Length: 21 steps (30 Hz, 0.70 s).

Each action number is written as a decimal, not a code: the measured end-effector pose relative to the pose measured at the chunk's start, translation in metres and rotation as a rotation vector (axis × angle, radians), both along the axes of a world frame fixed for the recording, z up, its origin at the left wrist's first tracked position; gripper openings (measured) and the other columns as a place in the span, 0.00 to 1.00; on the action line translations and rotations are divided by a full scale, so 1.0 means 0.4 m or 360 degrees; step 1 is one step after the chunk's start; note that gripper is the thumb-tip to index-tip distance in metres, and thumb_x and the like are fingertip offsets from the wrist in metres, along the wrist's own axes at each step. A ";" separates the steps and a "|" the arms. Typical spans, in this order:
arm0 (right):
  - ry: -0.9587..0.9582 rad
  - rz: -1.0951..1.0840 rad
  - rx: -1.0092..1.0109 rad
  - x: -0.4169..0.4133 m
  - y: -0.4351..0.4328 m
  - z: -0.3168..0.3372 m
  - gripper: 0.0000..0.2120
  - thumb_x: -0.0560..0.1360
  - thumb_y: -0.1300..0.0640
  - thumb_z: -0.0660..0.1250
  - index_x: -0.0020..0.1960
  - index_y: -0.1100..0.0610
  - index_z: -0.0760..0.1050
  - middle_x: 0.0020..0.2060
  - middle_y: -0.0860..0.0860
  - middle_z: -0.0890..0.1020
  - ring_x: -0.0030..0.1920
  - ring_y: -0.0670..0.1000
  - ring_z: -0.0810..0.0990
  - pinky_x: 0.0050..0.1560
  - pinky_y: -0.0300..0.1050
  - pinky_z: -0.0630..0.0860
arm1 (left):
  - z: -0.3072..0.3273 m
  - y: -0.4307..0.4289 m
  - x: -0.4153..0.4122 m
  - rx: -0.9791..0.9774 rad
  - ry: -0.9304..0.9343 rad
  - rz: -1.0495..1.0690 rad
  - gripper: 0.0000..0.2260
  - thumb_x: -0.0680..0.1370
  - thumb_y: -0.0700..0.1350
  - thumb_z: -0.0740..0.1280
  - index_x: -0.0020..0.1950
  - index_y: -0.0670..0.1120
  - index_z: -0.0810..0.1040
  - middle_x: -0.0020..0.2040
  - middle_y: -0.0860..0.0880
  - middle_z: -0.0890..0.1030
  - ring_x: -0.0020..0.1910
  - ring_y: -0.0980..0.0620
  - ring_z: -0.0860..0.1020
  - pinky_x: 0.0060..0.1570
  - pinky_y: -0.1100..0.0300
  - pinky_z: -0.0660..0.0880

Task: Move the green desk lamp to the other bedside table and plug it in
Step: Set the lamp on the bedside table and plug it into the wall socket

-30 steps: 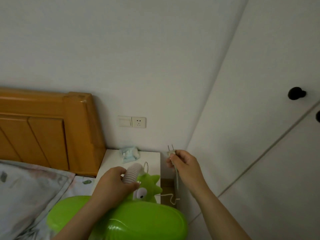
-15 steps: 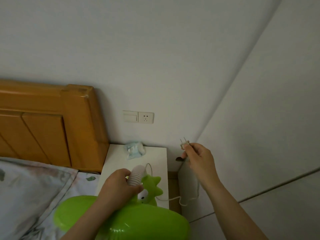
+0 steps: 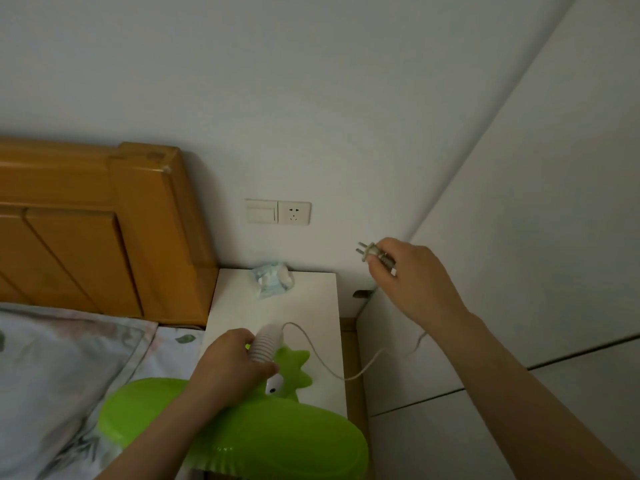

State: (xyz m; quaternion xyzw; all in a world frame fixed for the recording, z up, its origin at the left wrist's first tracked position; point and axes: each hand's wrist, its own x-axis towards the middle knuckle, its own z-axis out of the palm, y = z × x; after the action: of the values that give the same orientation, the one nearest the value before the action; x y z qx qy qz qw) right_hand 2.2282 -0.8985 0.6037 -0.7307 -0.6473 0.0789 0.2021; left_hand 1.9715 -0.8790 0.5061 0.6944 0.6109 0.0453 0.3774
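Note:
The green desk lamp [image 3: 263, 434] with its wide shade and spiky cartoon base is at the near end of the white bedside table [image 3: 311, 306]. My left hand [image 3: 230, 367] grips its white ribbed neck. My right hand [image 3: 412, 278] holds the lamp's two-pin plug [image 3: 369, 251] in the air, pins pointing left toward the wall. The white cord [image 3: 332, 370] trails from the hand down to the lamp. The wall socket [image 3: 294, 213] is above the table, up and left of the plug, and apart from it.
A crumpled pale-blue wrapper [image 3: 273, 279] lies at the back of the table. A wooden headboard [image 3: 104, 230] and a patterned pillow [image 3: 52, 375] are to the left. A white wardrobe [image 3: 519, 271] stands close on the right, with a narrow gap beside the table.
My right hand has lifted the plug and turned its pins from upward to leftward, toward the wall. The lamp and my left hand have come over the table's near end.

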 end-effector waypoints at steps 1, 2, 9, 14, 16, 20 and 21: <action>-0.0084 0.0048 0.0029 0.001 0.012 0.013 0.10 0.78 0.50 0.57 0.43 0.54 0.71 0.29 0.47 0.72 0.28 0.45 0.69 0.29 0.38 0.59 | -0.002 0.001 0.001 0.0001 0.0002 -0.0004 0.20 0.63 0.55 0.75 0.49 0.46 0.77 0.44 0.47 0.81 0.39 0.52 0.79 0.35 0.58 0.74; -0.0148 0.0074 0.0083 0.003 0.025 0.031 0.10 0.78 0.50 0.57 0.44 0.54 0.72 0.30 0.47 0.72 0.28 0.44 0.68 0.29 0.36 0.58 | -0.004 0.003 0.003 0.0007 0.0002 -0.0007 0.20 0.63 0.55 0.75 0.49 0.45 0.77 0.43 0.47 0.81 0.39 0.51 0.79 0.36 0.56 0.75; 0.0241 -0.0103 0.0454 0.043 0.057 0.075 0.11 0.78 0.49 0.60 0.49 0.55 0.76 0.34 0.47 0.77 0.31 0.45 0.74 0.33 0.34 0.68 | -0.021 0.036 0.035 0.0030 -0.0030 -0.0016 0.19 0.63 0.54 0.75 0.46 0.44 0.78 0.42 0.45 0.81 0.38 0.49 0.79 0.37 0.54 0.76; 0.0519 -0.0279 0.0305 0.083 0.040 0.020 0.10 0.76 0.51 0.63 0.48 0.56 0.79 0.40 0.50 0.82 0.39 0.46 0.79 0.38 0.31 0.73 | -0.058 0.073 0.055 0.0033 -0.0037 -0.0015 0.19 0.62 0.56 0.74 0.43 0.44 0.78 0.40 0.45 0.81 0.37 0.49 0.79 0.35 0.54 0.74; 0.0572 -0.0381 0.0292 0.117 0.063 0.019 0.10 0.76 0.51 0.63 0.48 0.56 0.79 0.39 0.50 0.82 0.36 0.45 0.79 0.33 0.26 0.70 | -0.073 0.087 0.065 0.0022 -0.0028 -0.0008 0.19 0.62 0.56 0.74 0.44 0.44 0.78 0.40 0.46 0.80 0.38 0.49 0.78 0.35 0.55 0.74; 0.0762 -0.0413 0.0190 0.186 0.164 0.069 0.11 0.77 0.54 0.62 0.52 0.60 0.77 0.45 0.56 0.83 0.33 0.49 0.83 0.31 0.34 0.77 | -0.097 0.109 0.099 0.0004 0.0047 0.0030 0.21 0.63 0.55 0.75 0.47 0.42 0.77 0.43 0.46 0.77 0.42 0.47 0.76 0.36 0.56 0.69; 0.0818 -0.0376 0.0137 0.193 0.188 0.085 0.11 0.77 0.55 0.62 0.53 0.61 0.76 0.46 0.58 0.83 0.35 0.52 0.85 0.34 0.39 0.80 | -0.101 0.114 0.111 -0.0005 0.0065 0.0034 0.22 0.64 0.55 0.75 0.48 0.41 0.76 0.43 0.46 0.76 0.42 0.47 0.75 0.37 0.56 0.68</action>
State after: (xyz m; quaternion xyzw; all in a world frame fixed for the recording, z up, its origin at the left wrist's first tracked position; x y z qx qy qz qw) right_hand 2.3056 -0.8231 0.6377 -0.7478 -0.4880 0.2100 0.3981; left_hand 2.0160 -0.8335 0.4657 0.6881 0.6260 0.0342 0.3653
